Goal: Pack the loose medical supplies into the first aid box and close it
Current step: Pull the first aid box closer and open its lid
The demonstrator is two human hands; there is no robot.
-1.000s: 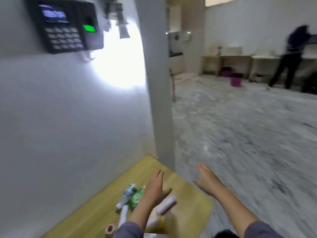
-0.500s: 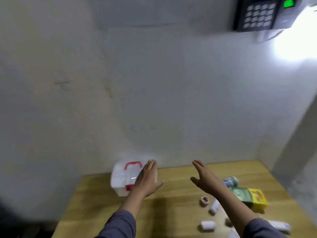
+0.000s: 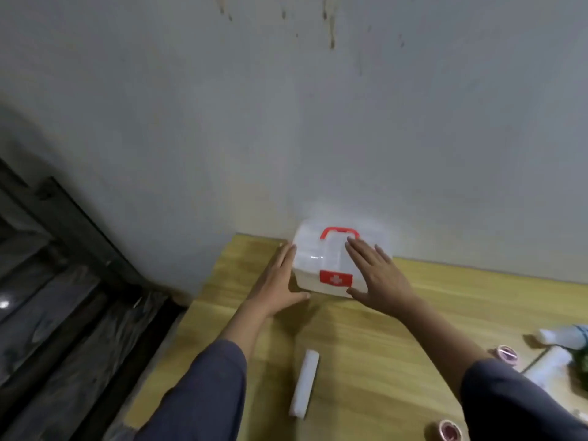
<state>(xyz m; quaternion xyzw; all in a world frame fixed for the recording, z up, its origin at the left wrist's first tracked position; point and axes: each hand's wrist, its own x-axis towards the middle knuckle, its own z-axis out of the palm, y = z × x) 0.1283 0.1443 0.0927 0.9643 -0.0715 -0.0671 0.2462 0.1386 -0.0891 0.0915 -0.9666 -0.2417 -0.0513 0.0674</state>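
The white first aid box point(image 3: 318, 259) with a red handle and a red cross label stands shut at the back of the wooden table point(image 3: 381, 351), against the wall. My left hand point(image 3: 276, 284) presses flat on its left side, thumb at the front bottom edge. My right hand point(image 3: 378, 278) lies over its right front corner, fingers on the lid. A long white bandage roll point(image 3: 304, 383) lies loose in front. At the right edge lie a white bottle point(image 3: 563, 335), a pink tape roll point(image 3: 507, 354) and another white roll point(image 3: 550, 364).
A second pink tape roll point(image 3: 450, 431) sits at the bottom edge. The grey wall point(image 3: 318, 138) runs just behind the box. The table's left edge drops off to a dark framed area point(image 3: 63, 297) on the left.
My view swung left from the open room to the wall and table. Both hands went forward and closed in on the first aid box from either side.
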